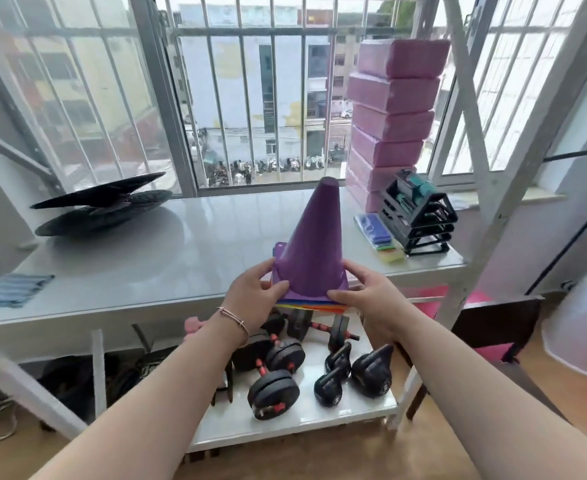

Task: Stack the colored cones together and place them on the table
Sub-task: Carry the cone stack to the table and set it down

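Observation:
A stack of colored cones (314, 247) stands upright at the front edge of the white table (167, 258). The purple cone is on top, and only thin blue, yellow, orange and red base rims show beneath it. My left hand (254, 299) grips the base on the left side. My right hand (364, 296) grips the base on the right side. The front part of the base sticks out past the table edge; I cannot tell whether the stack rests on the tabletop.
Black balance discs (101, 207) lie at the table's back left, a blue cloth (15, 289) at the front left. Pink foam blocks (392, 112), black triangular stands (420, 220) and small blue items (377, 230) fill the back right. Dumbbells and kettlebells (319, 372) sit on the lower shelf.

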`<action>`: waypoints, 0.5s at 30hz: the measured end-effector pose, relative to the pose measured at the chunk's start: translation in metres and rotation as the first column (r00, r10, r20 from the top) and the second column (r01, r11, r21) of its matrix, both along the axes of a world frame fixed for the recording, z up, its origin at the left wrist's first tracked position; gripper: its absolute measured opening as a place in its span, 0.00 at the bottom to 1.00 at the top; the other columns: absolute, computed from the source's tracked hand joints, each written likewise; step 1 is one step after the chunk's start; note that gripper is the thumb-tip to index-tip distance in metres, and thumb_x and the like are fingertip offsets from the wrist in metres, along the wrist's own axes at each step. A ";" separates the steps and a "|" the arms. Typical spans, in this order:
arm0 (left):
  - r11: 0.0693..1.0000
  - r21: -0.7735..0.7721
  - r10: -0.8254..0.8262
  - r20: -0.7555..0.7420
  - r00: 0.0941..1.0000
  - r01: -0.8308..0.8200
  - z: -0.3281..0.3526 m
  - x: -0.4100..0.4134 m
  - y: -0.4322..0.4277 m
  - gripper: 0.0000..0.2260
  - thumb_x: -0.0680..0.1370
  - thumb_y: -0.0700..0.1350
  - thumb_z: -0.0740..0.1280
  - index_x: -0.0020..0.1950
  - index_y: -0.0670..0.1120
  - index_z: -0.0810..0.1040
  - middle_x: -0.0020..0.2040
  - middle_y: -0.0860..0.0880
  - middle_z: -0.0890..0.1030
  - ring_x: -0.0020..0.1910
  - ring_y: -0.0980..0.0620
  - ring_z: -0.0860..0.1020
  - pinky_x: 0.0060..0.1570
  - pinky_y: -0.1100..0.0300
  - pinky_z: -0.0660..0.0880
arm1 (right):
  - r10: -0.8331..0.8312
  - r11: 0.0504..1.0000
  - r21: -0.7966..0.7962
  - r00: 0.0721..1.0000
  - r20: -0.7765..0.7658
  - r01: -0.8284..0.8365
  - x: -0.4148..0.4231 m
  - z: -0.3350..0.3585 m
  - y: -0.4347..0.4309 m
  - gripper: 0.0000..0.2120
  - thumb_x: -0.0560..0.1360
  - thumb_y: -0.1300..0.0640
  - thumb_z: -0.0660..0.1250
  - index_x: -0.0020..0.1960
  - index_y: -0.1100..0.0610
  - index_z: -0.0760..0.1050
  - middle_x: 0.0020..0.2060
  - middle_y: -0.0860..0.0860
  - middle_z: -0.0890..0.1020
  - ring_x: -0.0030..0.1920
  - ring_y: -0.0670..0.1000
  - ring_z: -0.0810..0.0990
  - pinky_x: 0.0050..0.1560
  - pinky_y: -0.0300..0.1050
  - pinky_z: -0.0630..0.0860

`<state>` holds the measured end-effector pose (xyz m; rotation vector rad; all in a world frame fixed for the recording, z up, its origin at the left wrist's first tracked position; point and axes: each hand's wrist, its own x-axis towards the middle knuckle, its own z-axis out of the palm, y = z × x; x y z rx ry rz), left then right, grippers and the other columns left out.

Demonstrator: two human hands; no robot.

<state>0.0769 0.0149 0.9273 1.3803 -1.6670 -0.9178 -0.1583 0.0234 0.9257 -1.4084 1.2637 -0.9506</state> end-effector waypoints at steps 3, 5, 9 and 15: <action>0.999 0.007 0.038 0.005 0.999 -0.038 0.000 -0.007 -0.032 0.23 0.71 0.51 0.71 0.66 0.56 0.77 0.53 0.56 0.85 0.50 0.57 0.84 0.60 0.50 0.78 | 0.023 0.999 -0.028 0.999 -0.032 -0.024 -0.015 0.000 -0.032 0.32 0.67 0.54 0.77 0.67 0.37 0.72 0.52 0.47 0.87 0.52 0.51 0.86 0.62 0.56 0.78; 0.998 0.000 0.058 0.028 0.998 -0.058 0.003 -0.016 -0.047 0.25 0.70 0.53 0.72 0.66 0.55 0.77 0.56 0.56 0.84 0.51 0.59 0.84 0.60 0.52 0.78 | 0.028 0.998 -0.059 0.998 -0.051 -0.031 -0.025 0.002 -0.053 0.31 0.67 0.51 0.78 0.67 0.38 0.73 0.54 0.43 0.85 0.52 0.50 0.86 0.61 0.55 0.78; 0.992 -0.007 0.130 0.029 0.991 -0.129 0.011 -0.038 -0.088 0.23 0.70 0.52 0.75 0.64 0.53 0.79 0.54 0.51 0.85 0.49 0.58 0.84 0.59 0.53 0.78 | 0.037 0.995 -0.092 0.997 -0.068 -0.043 -0.048 0.012 -0.105 0.36 0.65 0.47 0.78 0.71 0.47 0.72 0.60 0.40 0.81 0.52 0.49 0.85 0.62 0.54 0.78; 0.969 -0.052 0.247 0.109 0.963 -0.243 0.023 -0.063 -0.146 0.22 0.69 0.54 0.76 0.63 0.54 0.81 0.54 0.52 0.85 0.47 0.55 0.85 0.56 0.54 0.79 | 0.095 0.988 -0.110 0.991 -0.096 -0.105 -0.071 0.027 -0.186 0.30 0.68 0.53 0.78 0.68 0.48 0.75 0.60 0.47 0.81 0.56 0.54 0.83 0.59 0.47 0.78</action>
